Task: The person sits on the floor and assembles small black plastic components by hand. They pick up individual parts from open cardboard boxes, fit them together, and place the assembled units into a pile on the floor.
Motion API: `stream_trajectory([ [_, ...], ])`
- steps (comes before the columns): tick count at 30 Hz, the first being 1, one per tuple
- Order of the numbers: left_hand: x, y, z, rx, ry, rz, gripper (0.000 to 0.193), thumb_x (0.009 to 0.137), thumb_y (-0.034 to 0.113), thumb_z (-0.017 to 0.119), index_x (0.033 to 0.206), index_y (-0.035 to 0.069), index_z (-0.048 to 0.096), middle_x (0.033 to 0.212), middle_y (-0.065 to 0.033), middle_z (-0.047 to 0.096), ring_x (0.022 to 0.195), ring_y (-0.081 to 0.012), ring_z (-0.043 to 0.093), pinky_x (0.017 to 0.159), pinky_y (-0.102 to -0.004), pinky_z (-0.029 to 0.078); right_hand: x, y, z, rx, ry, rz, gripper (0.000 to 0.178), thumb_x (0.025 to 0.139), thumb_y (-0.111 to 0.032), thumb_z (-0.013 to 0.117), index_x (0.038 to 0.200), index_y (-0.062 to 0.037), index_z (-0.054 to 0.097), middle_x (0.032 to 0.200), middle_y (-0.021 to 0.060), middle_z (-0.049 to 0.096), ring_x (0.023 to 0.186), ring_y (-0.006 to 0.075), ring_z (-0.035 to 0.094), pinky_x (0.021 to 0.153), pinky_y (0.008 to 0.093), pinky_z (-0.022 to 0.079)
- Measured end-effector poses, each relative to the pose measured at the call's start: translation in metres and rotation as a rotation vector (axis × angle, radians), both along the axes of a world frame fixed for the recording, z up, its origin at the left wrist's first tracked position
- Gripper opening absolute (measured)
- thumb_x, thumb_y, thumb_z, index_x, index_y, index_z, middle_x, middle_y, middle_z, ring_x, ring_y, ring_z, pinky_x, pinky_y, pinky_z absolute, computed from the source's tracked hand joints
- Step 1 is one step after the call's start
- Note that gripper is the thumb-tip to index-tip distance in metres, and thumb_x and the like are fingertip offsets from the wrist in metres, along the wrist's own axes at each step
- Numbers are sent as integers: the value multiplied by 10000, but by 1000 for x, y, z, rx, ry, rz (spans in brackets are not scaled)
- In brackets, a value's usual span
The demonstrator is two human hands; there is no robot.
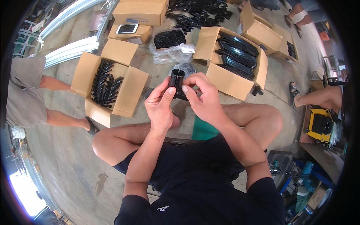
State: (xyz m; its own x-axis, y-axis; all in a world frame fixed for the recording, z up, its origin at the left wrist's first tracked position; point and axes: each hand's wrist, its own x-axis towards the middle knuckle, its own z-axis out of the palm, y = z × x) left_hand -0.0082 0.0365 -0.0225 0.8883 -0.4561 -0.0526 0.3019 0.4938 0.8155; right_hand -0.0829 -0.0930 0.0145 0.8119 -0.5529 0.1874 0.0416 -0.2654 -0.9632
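A glossy black plastic part point(177, 78) with what look like two short tubes side by side is held up in front of me. My left hand point(160, 103) grips it from the left, thumb against its near side. On the other side, my right hand point(202, 93) pinches it between thumb and fingers. Just beyond the hands is a clear plastic bag point(183, 67). Below the part, more black pieces show partly, hidden by the hands. An open carton point(129, 92) at the left holds several similar black parts point(105, 84).
At the right, a carton point(230, 82) holds rows of black parts point(238, 54). A box of small black pieces point(169, 38) sits ahead, before a loose black pile point(200, 13). A tablet point(126, 29) lies on a closed carton point(140, 36). Another person's legs point(63, 116) stand left.
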Motion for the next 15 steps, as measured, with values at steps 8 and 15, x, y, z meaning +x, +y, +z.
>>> stream_trajectory([
  [8, 1, -1, -6, 123, -7, -23, 343, 1004, -34, 609, 1346, -48, 622, 1261, -155, 692, 1105, -203, 684, 939, -331, 581, 0, 1, -13, -123, -9, -54, 95, 917, -94, 677, 918, -7, 640, 895, 186, 615, 849, 388, 639, 728, 450, 511],
  [15, 2, -4, 5, 123, 14, -68, 352, 1033, 14, 580, 1382, -25, 576, 1246, -151, 689, 1062, -218, 706, 866, -317, 607, -13, -9, 4, 28, 75, 110, 328, 899, -150, 725, 1177, 8, 651, 1121, 201, 697, 1074, 394, 668, 918, 450, 534],
])
